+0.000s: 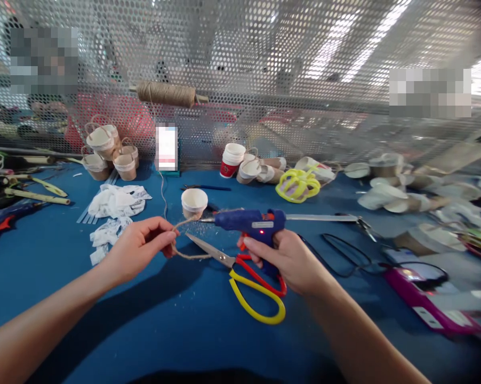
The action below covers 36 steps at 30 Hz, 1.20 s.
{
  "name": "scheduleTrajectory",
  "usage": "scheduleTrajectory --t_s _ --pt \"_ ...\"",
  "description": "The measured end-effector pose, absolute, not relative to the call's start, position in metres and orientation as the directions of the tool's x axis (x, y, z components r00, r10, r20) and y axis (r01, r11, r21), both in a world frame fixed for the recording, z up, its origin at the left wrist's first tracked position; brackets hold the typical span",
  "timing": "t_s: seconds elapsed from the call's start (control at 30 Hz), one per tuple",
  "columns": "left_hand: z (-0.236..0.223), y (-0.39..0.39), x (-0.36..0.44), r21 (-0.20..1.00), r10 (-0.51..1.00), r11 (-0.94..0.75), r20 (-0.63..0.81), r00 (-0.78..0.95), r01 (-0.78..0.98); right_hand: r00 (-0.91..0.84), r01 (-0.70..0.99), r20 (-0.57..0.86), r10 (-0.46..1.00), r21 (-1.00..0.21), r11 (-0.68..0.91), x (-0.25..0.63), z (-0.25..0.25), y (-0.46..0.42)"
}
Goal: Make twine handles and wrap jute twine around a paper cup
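Note:
My right hand (294, 258) is wrapped round the grip of a blue hot glue gun (244, 220), with fingers at its orange trigger. A glue stick (320, 217) juts from the gun's rear, and a small red light glows on its side. Between the fingertips of my left hand (144, 248) is a piece of jute twine (190, 256), bent into a loop. The gun's nozzle points left, close to the twine's upper end. Just beyond the nozzle stands a small paper cup (194, 202). Scissors (224, 258) with red and yellow handles lie beneath the gun, blades partly apart.
Small handled cups (125, 166) are grouped back left, near crumpled white cloth (116, 201). A twine spool (166, 93) hangs on the perforated metal screen. Stacked cups (232, 160) and a yellow woven ornament (297, 185) stand at the back. Right: cables, a magenta power strip (432, 304).

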<state>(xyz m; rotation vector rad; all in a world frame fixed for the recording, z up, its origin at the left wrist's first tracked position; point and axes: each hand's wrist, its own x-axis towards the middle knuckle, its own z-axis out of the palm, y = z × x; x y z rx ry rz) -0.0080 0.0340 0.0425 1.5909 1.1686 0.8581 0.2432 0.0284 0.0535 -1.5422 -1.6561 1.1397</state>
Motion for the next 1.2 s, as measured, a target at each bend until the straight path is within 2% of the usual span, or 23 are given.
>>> scheduleTrajectory --t_s 0.1,0.2,0.3,0.43,0.5,0.67,0.73,0.83,0.93,1.0,1.07,1.13,1.2 --pt "0.046 0.034 -0.011 0.956 0.968 -0.121 0.054 0.245 0.268 -0.207 0.513 -0.215 0.954 -0.854 -0.081 0.243 0.054 0.028" --pt "0.051 0.03 -0.013 0.965 0.96 -0.171 0.117 0.255 0.199 -0.234 0.55 -0.226 0.946 -0.833 -0.063 0.242 0.052 0.03" --pt "0.056 0.028 -0.014 0.957 0.951 -0.215 0.16 0.263 0.194 -0.108 0.509 -0.144 0.984 -0.858 -0.07 0.246 0.046 0.036" --pt "0.068 0.035 -0.01 0.904 0.938 -0.273 0.175 0.299 0.329 0.049 0.517 -0.051 0.997 -0.853 -0.069 0.265 0.037 0.054" --pt "0.077 0.044 -0.006 0.856 0.922 -0.343 0.23 0.31 0.387 0.048 0.612 -0.096 0.994 -0.784 -0.105 0.276 0.033 0.064" --pt "0.092 0.076 0.004 0.696 0.863 -0.5 0.353 0.36 0.515 0.038 0.853 -0.175 0.984 -0.508 -0.124 0.291 0.025 0.08" --pt "0.094 0.091 0.008 0.6 0.824 -0.566 0.401 0.399 0.566 0.039 0.877 -0.16 0.986 -0.468 -0.111 0.293 0.021 0.082" --pt "0.096 0.11 0.013 0.544 0.786 -0.618 0.401 0.471 0.568 0.007 0.911 -0.131 0.991 -0.408 -0.06 0.295 0.016 0.081" --pt "0.097 0.122 0.019 0.472 0.761 -0.647 0.365 0.536 0.598 -0.023 0.941 -0.068 0.997 -0.338 -0.001 0.295 0.021 0.081" --pt "0.099 0.127 0.024 0.401 0.736 -0.677 0.351 0.579 0.617 -0.074 0.944 0.023 0.997 -0.321 0.077 0.29 0.032 0.083" --pt "0.101 0.131 0.03 0.317 0.699 -0.715 0.331 0.634 0.623 -0.205 0.89 0.191 0.96 -0.371 0.264 0.278 0.048 0.086" --pt "0.103 0.134 0.036 0.246 0.657 -0.754 0.295 0.693 0.61 -0.272 0.773 0.333 0.903 -0.483 0.411 0.259 0.066 0.091" --pt "0.105 0.136 0.043 0.189 0.631 -0.776 0.263 0.73 0.602 -0.347 0.711 0.422 0.838 -0.463 0.528 0.239 0.082 0.099"
